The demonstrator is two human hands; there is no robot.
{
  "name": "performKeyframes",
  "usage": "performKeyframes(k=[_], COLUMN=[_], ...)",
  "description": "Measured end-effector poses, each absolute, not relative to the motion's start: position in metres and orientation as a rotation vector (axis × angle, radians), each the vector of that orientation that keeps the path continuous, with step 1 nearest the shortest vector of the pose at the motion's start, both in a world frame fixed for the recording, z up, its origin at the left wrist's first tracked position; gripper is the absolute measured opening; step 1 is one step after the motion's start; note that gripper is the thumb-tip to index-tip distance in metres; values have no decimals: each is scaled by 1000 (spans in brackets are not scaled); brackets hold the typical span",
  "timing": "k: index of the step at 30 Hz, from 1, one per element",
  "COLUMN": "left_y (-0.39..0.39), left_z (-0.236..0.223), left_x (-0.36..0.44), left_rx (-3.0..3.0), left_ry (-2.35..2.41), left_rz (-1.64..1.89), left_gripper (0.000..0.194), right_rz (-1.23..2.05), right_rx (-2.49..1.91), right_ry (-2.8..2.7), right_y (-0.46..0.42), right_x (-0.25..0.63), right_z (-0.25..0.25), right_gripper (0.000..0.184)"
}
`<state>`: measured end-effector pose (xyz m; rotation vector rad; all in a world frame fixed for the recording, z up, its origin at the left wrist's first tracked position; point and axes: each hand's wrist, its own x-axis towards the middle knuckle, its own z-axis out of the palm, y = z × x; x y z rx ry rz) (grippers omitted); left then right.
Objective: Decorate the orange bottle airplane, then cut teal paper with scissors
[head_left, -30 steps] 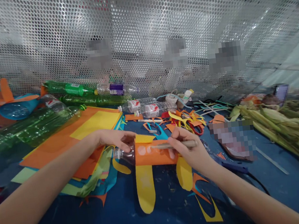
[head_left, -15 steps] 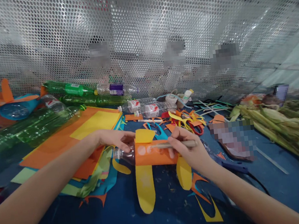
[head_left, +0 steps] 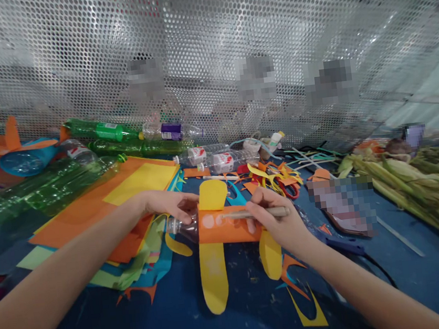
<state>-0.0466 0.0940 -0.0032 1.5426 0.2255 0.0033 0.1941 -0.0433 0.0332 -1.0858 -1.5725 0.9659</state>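
Orange-wrapped bottle [head_left: 228, 226] on its side on blue table [head_left: 182, 322], cap end toward left hand [head_left: 175, 207], left fingers curled over bottle neck, forearm angled in from lower left, right hand [head_left: 275, 213] pinching pen [head_left: 264, 212] near-level over orange wrap, tip at pale dots.

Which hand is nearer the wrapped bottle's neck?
Left. The left hand holds the clear shoulder beside the neck; the right hand, gripping a pen, is over the orange paper's far end.

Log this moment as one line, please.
left hand: holds bottle | right hand: holds pen, tip at orange wrap | paper stack: left of bottle
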Motion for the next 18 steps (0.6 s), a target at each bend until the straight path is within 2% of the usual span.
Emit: performKeyframes(k=[18], left_y=[94], left_z=[-5], left_x=[-48], left_rx=[1597], left_ry=[241], left_rz=[14], left_gripper=[85], right_rz=[953], right_rx=[-1120], right_ry=[-1552], right_y=[-41], right_x=[194], right_z=[33], right_gripper=[22])
